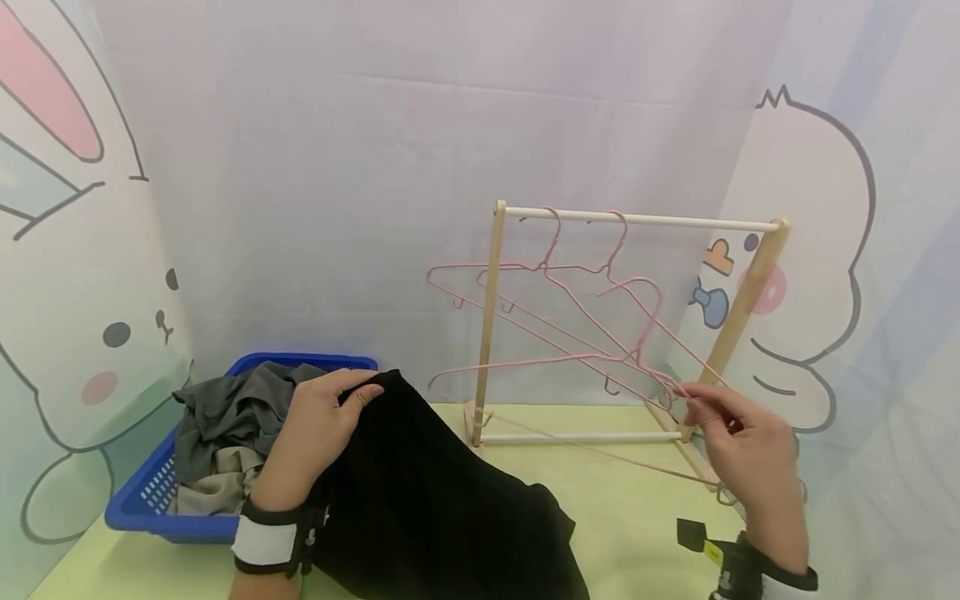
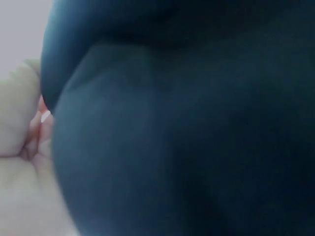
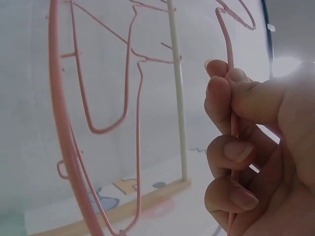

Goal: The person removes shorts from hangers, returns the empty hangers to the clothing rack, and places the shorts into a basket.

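A black cloth garment [image 1: 450, 508] hangs in front of me, its upper edge pinched between the thumb and fingers of my left hand [image 1: 321, 425]. In the left wrist view the dark fabric [image 2: 187, 137] fills most of the picture and hides the fingertips. My right hand [image 1: 750, 442] grips a pink wire hanger [image 1: 555, 361] by one shoulder, hook upward, in front of the rack. The right wrist view shows thumb and fingers curled round its wire [image 3: 229, 44]. Garment and hanger are apart.
A small rack [image 1: 645, 219] with wooden sides and a white rail stands behind, bearing two more pink hangers [image 1: 551, 242]. At the left, a blue plastic basket [image 1: 142, 508] holds grey clothes [image 1: 247, 408] and a beige one [image 1: 221, 483]. Cartoon-printed curtains [image 1: 337, 167] surround the yellow-green table [image 1: 630, 533].
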The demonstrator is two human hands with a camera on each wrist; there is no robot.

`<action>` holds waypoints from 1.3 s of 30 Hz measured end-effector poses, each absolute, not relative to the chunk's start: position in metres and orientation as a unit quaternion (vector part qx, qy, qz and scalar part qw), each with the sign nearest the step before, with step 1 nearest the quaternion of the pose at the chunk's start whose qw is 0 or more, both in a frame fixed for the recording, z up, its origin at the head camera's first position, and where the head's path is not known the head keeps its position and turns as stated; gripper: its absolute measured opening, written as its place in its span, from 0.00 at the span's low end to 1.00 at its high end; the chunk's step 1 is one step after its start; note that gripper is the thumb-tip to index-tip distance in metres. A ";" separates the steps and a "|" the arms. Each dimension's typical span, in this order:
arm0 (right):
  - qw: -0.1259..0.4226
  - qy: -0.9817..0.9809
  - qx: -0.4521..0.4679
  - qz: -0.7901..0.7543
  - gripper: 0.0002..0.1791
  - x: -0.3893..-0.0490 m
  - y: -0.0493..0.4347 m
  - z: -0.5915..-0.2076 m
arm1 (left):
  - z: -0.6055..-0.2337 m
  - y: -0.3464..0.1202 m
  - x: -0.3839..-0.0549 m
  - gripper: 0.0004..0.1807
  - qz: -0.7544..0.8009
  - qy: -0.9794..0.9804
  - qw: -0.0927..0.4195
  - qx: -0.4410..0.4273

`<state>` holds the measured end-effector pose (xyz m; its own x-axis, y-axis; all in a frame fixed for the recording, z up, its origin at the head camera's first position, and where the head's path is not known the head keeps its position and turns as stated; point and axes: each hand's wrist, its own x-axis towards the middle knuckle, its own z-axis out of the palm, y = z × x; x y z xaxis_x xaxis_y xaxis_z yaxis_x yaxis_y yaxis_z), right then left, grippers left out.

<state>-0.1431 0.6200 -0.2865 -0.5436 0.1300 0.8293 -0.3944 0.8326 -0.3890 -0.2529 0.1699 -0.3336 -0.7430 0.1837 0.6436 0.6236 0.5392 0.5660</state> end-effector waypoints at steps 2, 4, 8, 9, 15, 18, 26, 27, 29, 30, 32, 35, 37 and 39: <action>0.470 -0.835 0.054 0.282 0.12 -0.139 0.625 -0.285 | -0.334 0.167 -0.253 0.14 -0.413 -0.840 0.264 -0.235; 0.464 -0.838 0.028 0.286 0.11 -0.135 0.628 -0.284 | -0.333 0.166 -0.253 0.15 -0.413 -0.841 0.262 -0.233; 0.455 -0.844 -0.001 0.285 0.09 -0.131 0.627 -0.281 | -0.333 0.166 -0.251 0.15 -0.415 -0.841 0.255 -0.234; 0.456 -0.843 -0.002 0.285 0.09 -0.131 0.627 -0.280 | -0.332 0.166 -0.251 0.14 -0.415 -0.842 0.255 -0.233; 0.471 -0.836 -0.008 0.281 0.09 -0.132 0.624 -0.277 | -0.332 0.171 -0.247 0.13 -0.417 -0.838 0.258 -0.242; 0.480 -0.832 -0.022 0.278 0.10 -0.132 0.624 -0.277 | -0.332 0.179 -0.247 0.11 -0.412 -0.830 0.267 -0.264; 0.493 -0.827 -0.043 0.265 0.11 -0.130 0.626 -0.279 | -0.334 0.216 -0.241 0.07 -0.403 -0.819 0.248 -0.326; 0.495 -0.827 -0.044 0.264 0.11 -0.130 0.626 -0.279 | -0.336 0.222 -0.240 0.07 -0.400 -0.820 0.242 -0.332; 0.498 -0.826 -0.044 0.261 0.11 -0.130 0.626 -0.278 | -0.338 0.234 -0.239 0.07 -0.390 -0.826 0.223 -0.341; 0.498 -0.826 -0.043 0.261 0.10 -0.130 0.626 -0.278 | -0.339 0.240 -0.238 0.06 -0.385 -0.830 0.207 -0.347; 0.497 -0.827 -0.042 0.261 0.10 -0.129 0.625 -0.278 | -0.342 0.250 -0.237 0.07 -0.382 -0.837 0.155 -0.360; 0.492 -0.828 -0.039 0.265 0.10 -0.128 0.624 -0.278 | -0.344 0.261 -0.233 0.12 -0.390 -0.842 0.059 -0.367; 0.490 -0.829 -0.040 0.267 0.11 -0.128 0.624 -0.278 | -0.344 0.263 -0.231 0.15 -0.401 -0.841 0.017 -0.364; 0.490 -0.829 -0.041 0.267 0.11 -0.129 0.624 -0.278 | -0.344 0.263 -0.230 0.15 -0.401 -0.844 0.006 -0.357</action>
<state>-0.1288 0.6242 -0.2785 -0.5155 0.3295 0.7910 -0.1935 0.8545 -0.4821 -0.2296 0.2628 -0.3437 -0.7447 0.5980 0.2963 0.6075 0.4237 0.6719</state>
